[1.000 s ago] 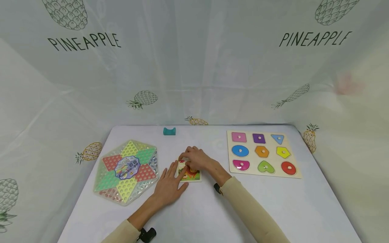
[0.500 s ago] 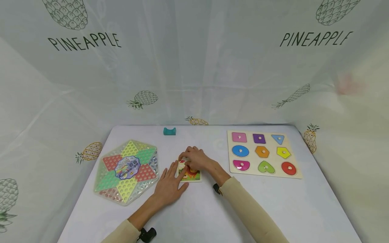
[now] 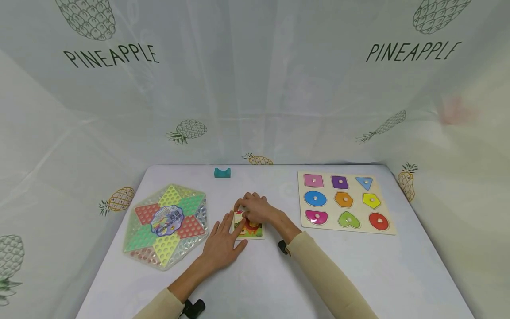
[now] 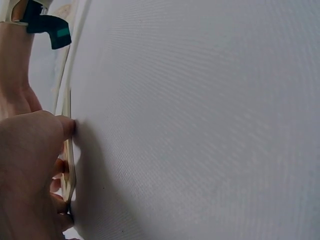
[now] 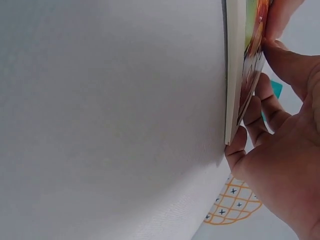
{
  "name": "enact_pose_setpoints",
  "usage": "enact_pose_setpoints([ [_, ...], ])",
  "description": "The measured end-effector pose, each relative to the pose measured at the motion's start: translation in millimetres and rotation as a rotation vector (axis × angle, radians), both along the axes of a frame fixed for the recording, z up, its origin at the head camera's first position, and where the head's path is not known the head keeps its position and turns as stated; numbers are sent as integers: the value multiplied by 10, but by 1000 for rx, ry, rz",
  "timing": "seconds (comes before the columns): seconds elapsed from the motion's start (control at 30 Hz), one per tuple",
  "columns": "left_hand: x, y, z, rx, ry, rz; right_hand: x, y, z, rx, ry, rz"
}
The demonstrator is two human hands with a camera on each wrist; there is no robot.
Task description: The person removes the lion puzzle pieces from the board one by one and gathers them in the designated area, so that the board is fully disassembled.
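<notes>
A small, flat picture puzzle (image 3: 255,231) with a light border and a green, red and yellow picture lies mid-table, partly covered by both hands. My left hand (image 3: 222,245) reaches over its left side with fingers spread and fairly straight, one across the picture. The left wrist view puts that thumb at the puzzle's near edge (image 4: 71,165). My right hand (image 3: 258,209) curls over the far side. In the right wrist view its thumb (image 5: 290,62) rests on the picture's face (image 5: 251,65), while the other fingers bend around the far edge.
To the left lies a hexagonal star-patterned game board (image 3: 167,223). A wooden peg puzzle (image 3: 335,213) with several coloured shapes is at the right. Near the back edge stands a small teal block (image 3: 222,173). Pineapple-printed cloth (image 3: 255,88) hangs behind the white table (image 3: 279,283).
The right forearm and its wrist camera have shifted very slightly left. Both hands keep their places on the picture puzzle, and nothing else on the table has visibly moved.
</notes>
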State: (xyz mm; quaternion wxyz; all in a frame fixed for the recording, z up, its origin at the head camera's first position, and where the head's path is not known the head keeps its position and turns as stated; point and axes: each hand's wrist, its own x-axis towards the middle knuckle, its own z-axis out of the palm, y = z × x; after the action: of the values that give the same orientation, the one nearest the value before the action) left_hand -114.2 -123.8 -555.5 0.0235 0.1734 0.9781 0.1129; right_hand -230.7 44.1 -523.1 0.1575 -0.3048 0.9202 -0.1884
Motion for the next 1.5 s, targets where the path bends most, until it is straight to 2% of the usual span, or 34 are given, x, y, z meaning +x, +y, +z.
enact_pose_setpoints([
  [0.37, -13, -5, -23, -14, -4, 9, -13, 4, -21, -6, -16, -9],
  [0.9, -15, -9, -18, -8, 4, 16, -33, -80, -11, 57, 9, -15],
  [1.17, -17, -9, -5, 12, 15, 18, -23, -69, 20, 9, -18, -21],
  [1.5, -24, -8, -13, 7, 38, 16, -53, -83, 15, -41, -8, -4],
])
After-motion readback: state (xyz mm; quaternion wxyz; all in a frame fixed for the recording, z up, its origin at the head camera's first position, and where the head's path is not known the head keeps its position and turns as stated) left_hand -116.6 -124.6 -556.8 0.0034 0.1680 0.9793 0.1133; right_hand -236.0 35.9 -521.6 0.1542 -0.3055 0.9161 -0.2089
